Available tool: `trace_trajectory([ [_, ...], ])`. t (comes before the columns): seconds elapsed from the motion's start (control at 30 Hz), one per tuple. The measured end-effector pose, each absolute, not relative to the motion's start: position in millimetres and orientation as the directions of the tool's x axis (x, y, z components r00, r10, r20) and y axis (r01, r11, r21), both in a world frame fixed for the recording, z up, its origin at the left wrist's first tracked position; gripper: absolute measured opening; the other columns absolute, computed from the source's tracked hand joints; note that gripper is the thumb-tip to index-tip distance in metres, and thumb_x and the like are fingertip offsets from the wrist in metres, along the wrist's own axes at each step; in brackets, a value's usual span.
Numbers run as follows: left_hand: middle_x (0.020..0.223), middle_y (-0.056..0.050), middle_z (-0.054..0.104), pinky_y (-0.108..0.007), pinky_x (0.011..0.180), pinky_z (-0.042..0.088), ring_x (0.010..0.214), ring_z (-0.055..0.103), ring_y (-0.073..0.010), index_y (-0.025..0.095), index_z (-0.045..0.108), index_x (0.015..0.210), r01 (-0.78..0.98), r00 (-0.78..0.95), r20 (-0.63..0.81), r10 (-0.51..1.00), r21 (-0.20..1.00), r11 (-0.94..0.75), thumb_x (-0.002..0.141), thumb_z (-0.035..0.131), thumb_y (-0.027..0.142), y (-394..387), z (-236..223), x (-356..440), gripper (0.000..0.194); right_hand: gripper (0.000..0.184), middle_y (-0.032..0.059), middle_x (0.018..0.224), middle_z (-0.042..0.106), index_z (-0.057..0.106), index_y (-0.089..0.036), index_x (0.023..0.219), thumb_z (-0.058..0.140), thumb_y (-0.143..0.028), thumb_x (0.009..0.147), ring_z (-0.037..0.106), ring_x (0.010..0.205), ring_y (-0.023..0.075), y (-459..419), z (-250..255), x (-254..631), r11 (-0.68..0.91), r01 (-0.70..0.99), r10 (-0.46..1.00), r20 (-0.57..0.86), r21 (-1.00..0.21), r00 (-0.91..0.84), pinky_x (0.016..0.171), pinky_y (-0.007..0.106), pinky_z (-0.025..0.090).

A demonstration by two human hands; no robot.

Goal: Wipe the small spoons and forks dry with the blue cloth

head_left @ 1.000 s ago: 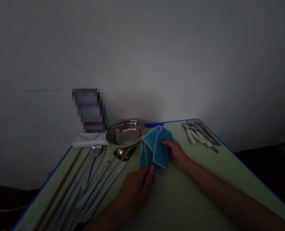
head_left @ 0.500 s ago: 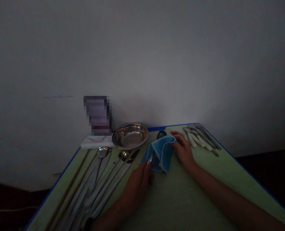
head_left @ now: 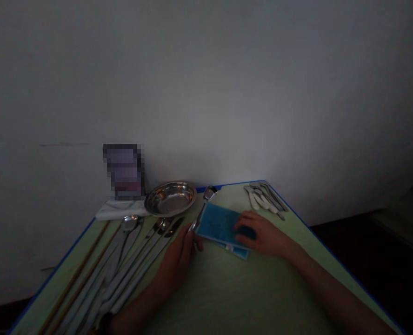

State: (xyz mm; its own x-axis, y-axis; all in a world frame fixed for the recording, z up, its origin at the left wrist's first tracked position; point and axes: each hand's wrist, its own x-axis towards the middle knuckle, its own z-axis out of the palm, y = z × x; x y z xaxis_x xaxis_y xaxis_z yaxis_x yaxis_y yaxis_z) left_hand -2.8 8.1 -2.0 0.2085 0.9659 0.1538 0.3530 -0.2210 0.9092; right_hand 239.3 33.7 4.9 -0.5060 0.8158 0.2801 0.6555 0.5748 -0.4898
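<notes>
A metal spoon [head_left: 209,192] points away from me, its shiny bowl-shaped end near the far table edge. Around its handle my left hand [head_left: 178,253] is closed. A folded blue cloth [head_left: 217,224] with pale edging lies over or against the spoon's middle part; which of the two, I cannot tell. My right hand [head_left: 258,232] grips the cloth's right side with bent fingers and thumb. One lower corner of the cloth sticks out beneath the upper fold.
To the left lie long-handled spoons and knives [head_left: 133,260] beside two wooden chopsticks [head_left: 77,279]. A steel bowl [head_left: 170,199] stands at the back, near a folded white cloth [head_left: 119,210] and a blurred upright screen [head_left: 124,172]. White-handled cutlery [head_left: 262,200] lies back right.
The blue cloth, bunched up before, now lies flatter and folded. My right hand has come down over it, and more of the spoon's far end shows. The view has swung right.
</notes>
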Motion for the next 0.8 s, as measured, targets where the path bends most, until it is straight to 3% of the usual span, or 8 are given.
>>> trace_trajectory([
  [0.07,0.063,0.004,0.047,-0.021,0.047,0.035,0.047,0.04,-0.0108,0.018,0.049,0.08,0.352,0.197,0.161,0.967,0.909,-0.223,0.09,0.031,0.032,7,-2,-2,0.025,0.035,0.0071,0.092,0.056,0.058,-0.019,0.091,0.059,-0.045,0.068,0.05,0.088,0.0211,32,4,223,0.596,0.707,0.8,0.207,-0.38,-0.563,0.076,0.032,0.038],
  [0.23,0.062,0.004,0.047,-0.021,0.047,0.035,0.048,0.041,-0.0116,0.018,0.049,0.086,0.34,0.148,0.19,0.97,0.912,-0.231,0.089,0.031,0.032,8,-4,-3,0.023,0.011,0.0026,0.074,0.058,0.055,-0.018,0.075,0.05,-0.028,0.075,0.052,0.071,0.0152,36,9,204,0.586,0.788,0.81,0.141,-0.19,-0.569,0.065,0.027,0.033],
  [0.33,0.061,0.005,0.047,-0.021,0.047,0.035,0.049,0.042,-0.0123,0.019,0.048,0.095,0.309,0.115,0.21,0.971,0.921,-0.236,0.089,0.03,0.033,10,-7,-3,0.023,0.009,0.0008,0.07,0.058,0.053,-0.019,0.073,0.049,-0.026,0.075,0.051,0.064,0.0132,38,21,203,0.504,0.851,0.861,0.164,-0.145,-0.482,0.059,0.026,0.029],
  [0.5,0.059,0.006,0.044,-0.02,0.044,0.033,0.047,0.039,-0.0118,0.02,0.047,0.091,0.264,0.094,0.234,0.968,0.932,-0.251,0.09,0.029,0.033,11,-7,-5,0.022,0.015,0.0011,0.074,0.059,0.054,-0.019,0.078,0.045,-0.031,0.079,0.051,0.065,0.0127,37,35,185,0.445,0.88,0.878,0.275,-0.169,-0.391,0.059,0.025,0.03],
  [0.63,0.058,0.006,0.043,-0.02,0.044,0.033,0.047,0.038,-0.0114,0.019,0.047,0.084,0.246,0.107,0.255,0.961,0.93,-0.274,0.09,0.029,0.032,10,-6,-6,0.023,0.029,0.0013,0.074,0.059,0.056,-0.02,0.076,0.042,-0.045,0.081,0.053,0.068,0.0137,32,18,173,0.527,0.808,0.849,0.209,-0.264,-0.485,0.06,0.025,0.033],
  [0.8,0.059,0.004,0.047,-0.022,0.046,0.035,0.048,0.042,-0.0125,0.017,0.051,0.094,0.263,0.126,0.249,0.96,0.925,-0.274,0.089,0.031,0.032,10,-9,-7,0.025,0.027,0.0076,0.092,0.056,0.057,-0.018,0.091,0.039,-0.037,0.085,0.05,0.089,0.0176,35,-9,198,0.358,0.862,0.911,0.339,-0.359,-0.237,0.08,0.029,0.036],
])
